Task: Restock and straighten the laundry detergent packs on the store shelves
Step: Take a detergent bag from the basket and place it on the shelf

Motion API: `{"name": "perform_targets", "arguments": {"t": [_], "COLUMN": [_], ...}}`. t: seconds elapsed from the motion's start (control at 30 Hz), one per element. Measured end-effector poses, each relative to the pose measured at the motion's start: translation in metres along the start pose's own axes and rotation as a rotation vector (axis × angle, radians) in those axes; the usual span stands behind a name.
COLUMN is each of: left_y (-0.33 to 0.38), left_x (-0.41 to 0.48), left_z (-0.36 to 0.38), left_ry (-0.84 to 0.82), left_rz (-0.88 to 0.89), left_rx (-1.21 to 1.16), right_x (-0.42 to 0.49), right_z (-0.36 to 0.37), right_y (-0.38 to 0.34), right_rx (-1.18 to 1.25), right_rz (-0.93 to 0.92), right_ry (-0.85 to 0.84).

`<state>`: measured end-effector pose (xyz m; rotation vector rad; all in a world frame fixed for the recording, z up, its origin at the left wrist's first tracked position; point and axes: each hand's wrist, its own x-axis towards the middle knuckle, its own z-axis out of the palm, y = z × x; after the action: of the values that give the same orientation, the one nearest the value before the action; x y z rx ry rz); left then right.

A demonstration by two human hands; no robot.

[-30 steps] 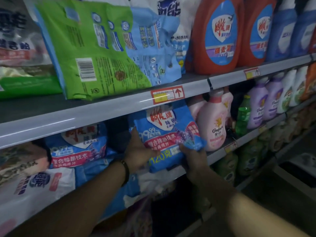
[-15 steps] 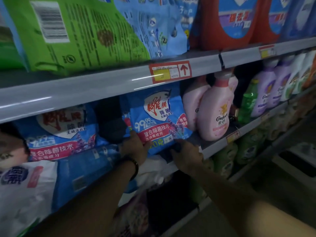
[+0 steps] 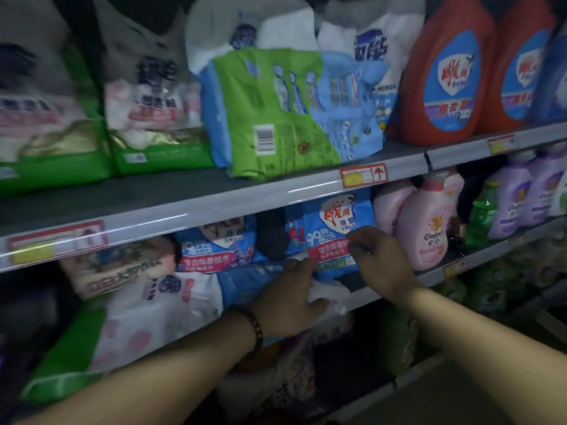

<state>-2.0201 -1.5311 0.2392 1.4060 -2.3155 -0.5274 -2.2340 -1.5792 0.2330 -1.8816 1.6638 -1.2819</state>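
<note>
**A:** Dim store aisle, grey shelf rail across the middle, price tag with a red arrow on it. Where to find the blue detergent pack?

**B:** On the lower shelf, just under that tag. Standing upright, face to the front, just beside a pink bottle to the right in view. Further left, after a dark gap, a second blue pack with the same print.

**A:** And the right hand?

**B:** Up against the front of the blue detergent pack, near its right edge. Fingers bent inward, tips at the label. Too blurred to tell if pinching the film or only touching.

**A:** And the left hand?

**B:** Lower, at the shelf edge, with a dark bracelet on the wrist. Lying on a white pack, fingers almost straight over it, thumb up toward the bottom of the blue one. Resting only, not curled round it.

**A:** And above?

**B:** On the upper shelf, a green and blue pack leaning at the front, white bags behind it, two red jugs to the right.
</note>
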Motion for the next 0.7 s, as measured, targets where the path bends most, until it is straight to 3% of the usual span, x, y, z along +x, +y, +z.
{"name": "perform_targets", "arguments": {"t": [0.23, 0.43, 0.6, 0.7], "left_y": [0.032, 0.067, 0.079, 0.076], "left_x": [-0.075, -0.076, -0.046, -0.019], "left_z": [-0.071, -0.145, -0.194, -0.208], "left_ry": [0.093, 0.309, 0.413, 0.464], "left_rz": [-0.024, 0.011, -0.055, -0.115], "left_rx": [0.103, 0.137, 0.048, -0.126], "right_x": [-0.019, -0.008, 0.021, 0.043], "right_z": [-0.009, -0.039, -0.056, -0.056], "right_y": [-0.100, -0.168, -0.193, -0.199], "right_rx": [0.084, 0.171, 0.107, -0.047], "right_rz": [0.002, 0.059, 0.018, -0.015], "right_ry": [0.022, 0.026, -0.008, -0.014]}}
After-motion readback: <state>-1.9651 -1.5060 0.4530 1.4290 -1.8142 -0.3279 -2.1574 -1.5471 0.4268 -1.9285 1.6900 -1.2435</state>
